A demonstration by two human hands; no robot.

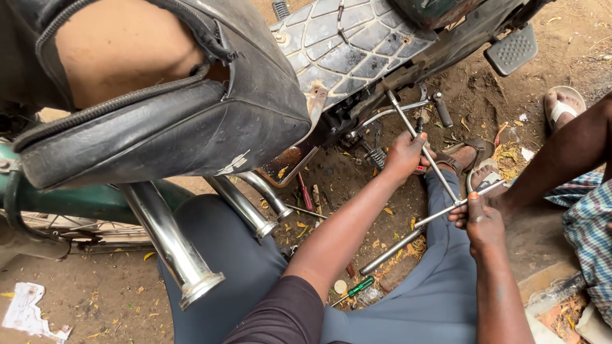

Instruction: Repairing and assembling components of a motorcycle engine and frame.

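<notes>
— Under the tilted motorcycle (pixel 357 44), what do you see, largest first?

— I see its torn black seat (pixel 159 127), then the cross-shaped metal wrench (pixel 440 191) above the dirt, one end up at the engine.

— And the hands?

— I see the left hand (pixel 405 156) wrapped around the wrench's upper bar; the right hand (pixel 481 220) clasps the side bar.

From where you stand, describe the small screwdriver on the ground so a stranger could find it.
Start at the person's grey trousers under the motorcycle. In the dirt gap between the legs, below the long cross wrench, lies the screwdriver. Its green handle sets it apart from the bare metal tools around.
</notes>
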